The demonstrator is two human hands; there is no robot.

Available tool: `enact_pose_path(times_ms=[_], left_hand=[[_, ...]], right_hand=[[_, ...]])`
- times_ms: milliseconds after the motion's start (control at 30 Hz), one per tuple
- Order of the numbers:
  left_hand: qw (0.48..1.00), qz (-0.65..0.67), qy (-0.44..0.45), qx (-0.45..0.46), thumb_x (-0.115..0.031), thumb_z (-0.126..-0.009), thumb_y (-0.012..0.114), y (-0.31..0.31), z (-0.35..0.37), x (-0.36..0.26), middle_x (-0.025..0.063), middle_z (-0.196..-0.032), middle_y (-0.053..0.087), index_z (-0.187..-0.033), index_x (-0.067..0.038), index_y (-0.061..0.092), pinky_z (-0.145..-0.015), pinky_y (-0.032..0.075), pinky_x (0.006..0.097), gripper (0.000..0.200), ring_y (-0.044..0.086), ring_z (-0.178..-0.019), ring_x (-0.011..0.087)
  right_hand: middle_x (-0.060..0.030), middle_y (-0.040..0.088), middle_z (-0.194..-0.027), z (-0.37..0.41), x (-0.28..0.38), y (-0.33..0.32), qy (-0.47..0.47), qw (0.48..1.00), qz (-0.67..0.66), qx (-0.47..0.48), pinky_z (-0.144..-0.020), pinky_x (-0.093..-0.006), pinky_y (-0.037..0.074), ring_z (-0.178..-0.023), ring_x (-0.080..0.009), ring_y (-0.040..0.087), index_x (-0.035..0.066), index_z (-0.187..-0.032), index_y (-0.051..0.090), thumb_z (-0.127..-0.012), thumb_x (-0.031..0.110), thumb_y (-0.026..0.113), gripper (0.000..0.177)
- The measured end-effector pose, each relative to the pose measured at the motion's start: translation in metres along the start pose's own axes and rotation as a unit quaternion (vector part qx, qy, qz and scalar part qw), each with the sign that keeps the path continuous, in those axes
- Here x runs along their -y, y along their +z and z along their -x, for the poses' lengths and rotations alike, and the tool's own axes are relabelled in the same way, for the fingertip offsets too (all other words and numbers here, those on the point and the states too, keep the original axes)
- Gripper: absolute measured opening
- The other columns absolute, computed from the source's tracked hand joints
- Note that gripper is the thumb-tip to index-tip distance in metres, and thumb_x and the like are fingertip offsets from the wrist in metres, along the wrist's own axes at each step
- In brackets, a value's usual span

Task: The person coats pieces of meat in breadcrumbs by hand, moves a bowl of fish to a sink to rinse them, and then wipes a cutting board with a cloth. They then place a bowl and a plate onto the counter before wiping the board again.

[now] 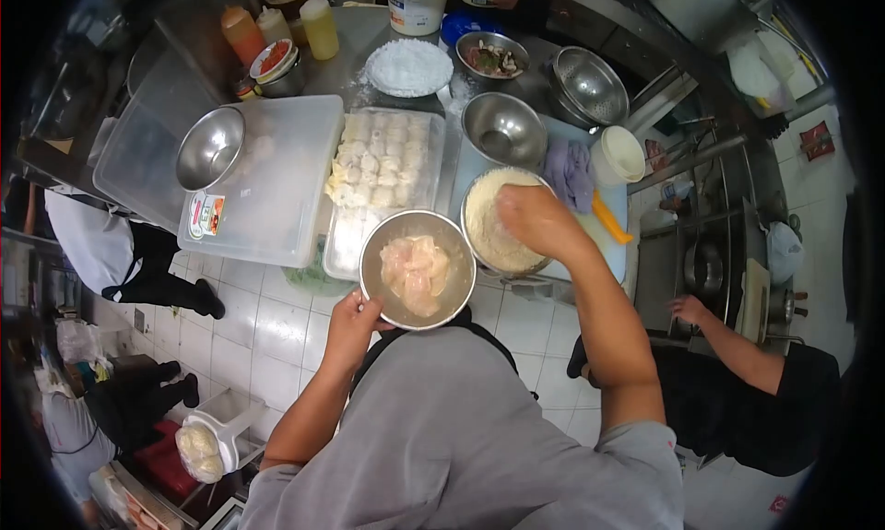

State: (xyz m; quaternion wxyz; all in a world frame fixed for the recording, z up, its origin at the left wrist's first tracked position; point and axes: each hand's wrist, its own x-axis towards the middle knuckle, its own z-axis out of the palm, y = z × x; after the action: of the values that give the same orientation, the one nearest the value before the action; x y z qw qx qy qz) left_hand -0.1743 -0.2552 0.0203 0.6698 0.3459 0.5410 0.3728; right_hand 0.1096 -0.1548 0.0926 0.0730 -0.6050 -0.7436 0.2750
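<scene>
The meat bowl [461,276] is smooth, shiny metal, and the meat [415,270] in it looks wet and glossy. Right of that bowl, the crumbs [490,240] look dry, matt and grainy. Left of it sits a cloudy, smooth plastic box [286,175]; beyond it, rightward, a matt, crumpled cloth [569,172].

One left hand [354,323], one right hand [531,218]. One metal bowl of raw meat pieces [450,296]; one metal bowl of pale crumbs [504,272]; one metal bowl of chopped mixture [491,76]; two further metal bowls [211,149] [504,132]. One perforated colander [590,80]. Three squeeze bottles [319,30] [243,36] [274,25]. One white tub [619,157]. White-coated pieces [378,159]: over twelve, exact count unclear.
</scene>
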Motion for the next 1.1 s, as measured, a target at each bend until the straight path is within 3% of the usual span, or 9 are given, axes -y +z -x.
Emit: enact_pose_path(times_ms=[67, 100, 200, 300, 400, 500, 700, 967, 1100], left_hand=[[1.000, -0.016, -0.011, -0.008, -0.016, -0.091, 0.048, 0.002, 0.006, -0.005, 0.0100, -0.094, 0.066, -0.104, 0.004, 0.058, -0.068, 0.055, 0.0272, 0.026, 0.065, -0.079, 0.0140], [1.000, -0.011, -0.018, -0.007, -0.016, -0.091, 0.048, 0.001, 0.006, -0.003, 0.0100, -0.094, 0.065, -0.105, 0.004, 0.058, -0.068, 0.055, 0.0271, 0.027, 0.065, -0.079, 0.0139], [1.000, -0.003, -0.030, -0.004, -0.016, -0.090, 0.049, -0.001, 0.005, 0.004, 0.0100, -0.093, 0.065, -0.106, 0.004, 0.058, -0.067, 0.055, 0.0269, 0.027, 0.064, -0.078, 0.0137], [1.000, -0.006, -0.018, -0.011, -0.016, -0.090, 0.050, -0.001, 0.003, 0.000, 0.0100, -0.092, 0.065, -0.106, 0.004, 0.058, -0.067, 0.055, 0.0269, 0.027, 0.064, -0.078, 0.0133], [1.000, 0.001, -0.004, -0.015, -0.016, -0.090, 0.050, 0.004, 0.001, -0.003, 0.0099, -0.092, 0.066, -0.106, 0.004, 0.057, -0.067, 0.055, 0.0271, 0.027, 0.064, -0.077, 0.0132], [1.000, 0.007, 0.002, -0.010, -0.016, -0.090, 0.050, 0.003, 0.002, -0.002, 0.0097, -0.091, 0.066, -0.104, 0.004, 0.057, -0.067, 0.055, 0.0271, 0.026, 0.064, -0.076, 0.0131], [1.000, 0.005, -0.007, -0.012, -0.016, -0.089, 0.050, 0.001, 0.007, 0.003, 0.0085, -0.088, 0.065, -0.102, 0.003, 0.058, -0.065, 0.055, 0.0261, 0.024, 0.064, -0.073, 0.0119], [1.000, 0.016, -0.004, -0.019, -0.016, -0.090, 0.051, 0.003, 0.004, 0.008, 0.0087, -0.087, 0.066, -0.100, 0.001, 0.059, -0.063, 0.055, 0.0245, 0.021, 0.064, -0.071, 0.0110], [1.000, 0.028, 0.001, -0.013, -0.016, -0.090, 0.051, 0.001, 0.002, 0.011, 0.0096, -0.087, 0.067, -0.099, 0.002, 0.059, -0.063, 0.055, 0.0245, 0.022, 0.065, -0.072, 0.0122]], right_hand=[[-0.0240, 0.062, -0.087, 0.007, -0.003, -0.008, 0.030, 0.998, -0.043, -0.042, -0.079, -0.0477, 0.046, -0.084, -0.0411, 0.059, 0.000, -0.085, 0.061, -0.088, 0.021, 0.043, 0.028], [-0.0228, 0.063, -0.085, -0.005, -0.027, 0.023, 0.048, 0.995, 0.058, -0.067, -0.077, -0.0482, 0.046, -0.083, -0.0409, 0.060, 0.001, -0.083, 0.061, -0.088, 0.021, 0.043, 0.027], [-0.0213, 0.063, -0.086, -0.010, -0.020, 0.002, -0.001, 0.996, 0.089, -0.022, -0.076, -0.0482, 0.046, -0.083, -0.0404, 0.060, 0.003, -0.085, 0.061, -0.088, 0.022, 0.043, 0.026], [-0.0223, 0.063, -0.087, 0.002, -0.010, -0.011, 0.042, 0.996, 0.001, -0.082, -0.076, -0.0483, 0.046, -0.084, -0.0399, 0.060, 0.002, -0.087, 0.061, -0.088, 0.022, 0.044, 0.026], [-0.0225, 0.063, -0.090, -0.012, -0.031, 0.010, 0.053, 0.994, 0.085, -0.039, -0.078, -0.0486, 0.046, -0.085, -0.0397, 0.060, 0.002, -0.087, 0.061, -0.088, 0.022, 0.044, 0.026], [-0.0222, 0.063, -0.093, 0.015, 0.015, -0.018, 0.025, 0.998, 0.030, -0.054, -0.081, -0.0480, 0.046, -0.087, -0.0395, 0.060, 0.001, -0.086, 0.061, -0.088, 0.022, 0.043, 0.027], [-0.0234, 0.062, -0.096, 0.007, -0.016, 0.010, 0.019, 0.998, 0.065, 0.009, -0.081, -0.0487, 0.045, -0.089, -0.0381, 0.060, 0.002, -0.089, 0.061, -0.089, 0.022, 0.041, 0.028], [-0.0192, 0.061, -0.093, 0.022, -0.040, 0.002, -0.010, 0.975, 0.066, -0.212, -0.076, -0.0435, 0.048, -0.087, -0.0370, 0.059, 0.002, -0.091, 0.058, -0.081, 0.015, 0.061, 0.017], [-0.0183, 0.059, -0.095, 0.016, -0.043, 0.017, 0.015, 0.977, 0.045, -0.209, -0.077, -0.0434, 0.048, -0.090, -0.0375, 0.058, 0.003, -0.093, 0.058, -0.075, 0.017, 0.067, 0.025]])
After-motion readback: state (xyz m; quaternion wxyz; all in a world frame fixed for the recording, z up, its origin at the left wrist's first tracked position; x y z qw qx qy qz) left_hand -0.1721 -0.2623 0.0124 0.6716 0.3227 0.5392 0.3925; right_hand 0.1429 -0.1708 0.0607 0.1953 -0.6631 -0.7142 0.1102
